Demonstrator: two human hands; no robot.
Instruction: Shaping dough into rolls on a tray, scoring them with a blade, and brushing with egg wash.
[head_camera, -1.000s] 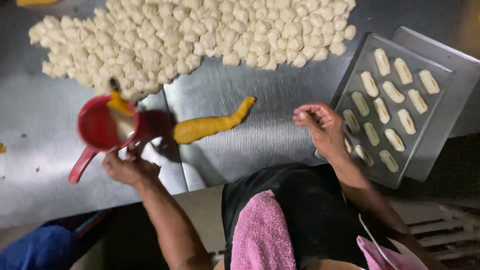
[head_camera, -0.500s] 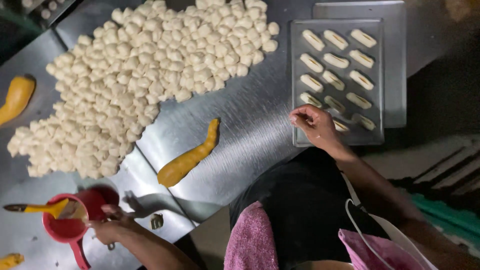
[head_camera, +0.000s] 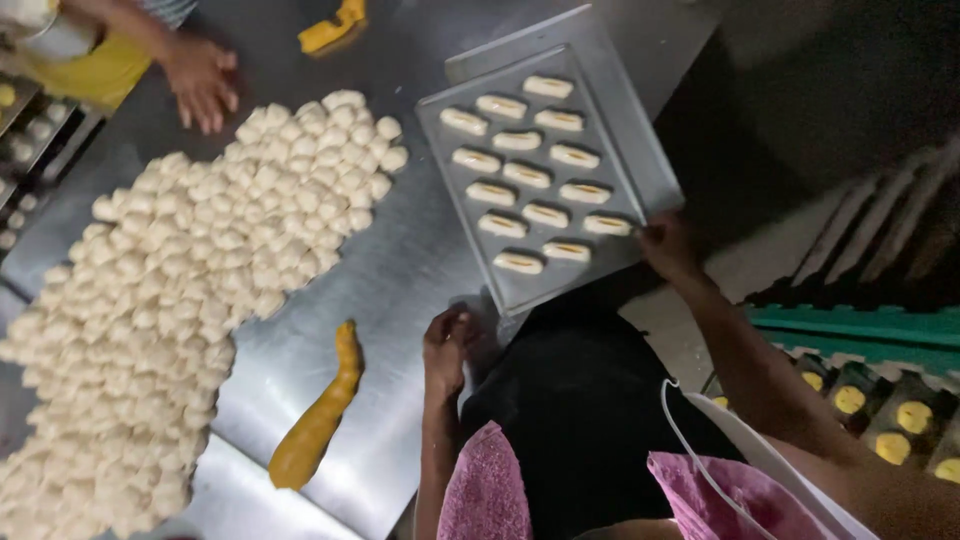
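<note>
A metal baking tray (head_camera: 630, 150) lies on the steel table (head_camera: 420, 260), with rows of shaped dough pieces (head_camera: 545, 185) showing yellow filling. My right hand (head_camera: 668, 245) grips the tray's near right edge. My left hand (head_camera: 448, 345) rests at the table's front edge beside the tray's near corner. Its fingers are curled and nothing shows in them. Left of that hand lies a long yellow roll of filling (head_camera: 318, 420).
A big heap of small white dough pieces (head_camera: 180, 280) covers the table's left side. Another person's hand (head_camera: 200, 80) reaches toward it at the top left, near a yellow lump (head_camera: 335, 25). Racks holding yellow-topped pieces (head_camera: 880, 410) and a green crate (head_camera: 860, 325) stand at the right.
My left hand has left the red cup and spatula, now out of view, and come to the table edge near the tray. My right hand stays at the tray's edge.
</note>
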